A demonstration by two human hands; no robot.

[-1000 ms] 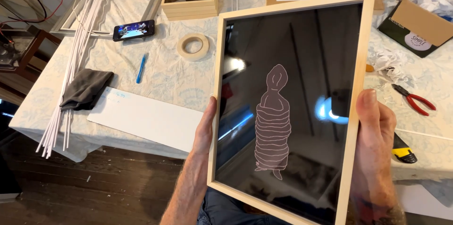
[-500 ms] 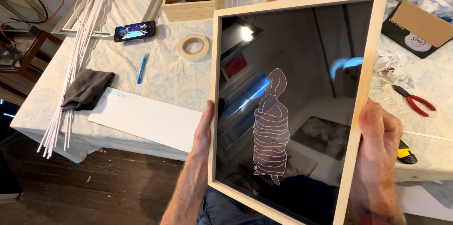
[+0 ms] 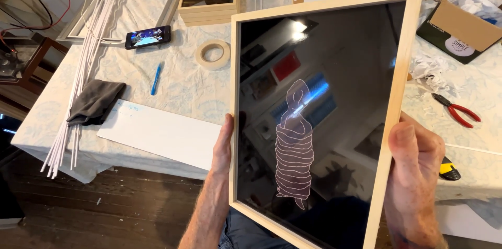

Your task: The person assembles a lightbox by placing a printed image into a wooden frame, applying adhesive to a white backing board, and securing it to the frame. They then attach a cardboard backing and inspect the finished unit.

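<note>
- Cluttered worktable [image 3: 172, 92] behind: tape roll [image 3: 213, 53], pliers [image 3: 460, 112].
- Framed dark panel [image 3: 319, 118] upright, long axis vertical, tilted slightly.
- Left hand [image 3: 224, 147] and right hand [image 3: 413, 163] clasp opposite side rails low down; neither nearer.

Both hands are bare: left hand [image 3: 224, 144], right hand [image 3: 413, 163]. The forearms carry no sleeves. Blue trousers [image 3: 246, 233] show below.

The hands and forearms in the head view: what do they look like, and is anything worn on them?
Both hands are bare: the left hand and the right hand show no gloves, rings or watch. The forearms are uncovered and hairy, with no sleeves in view.
</note>
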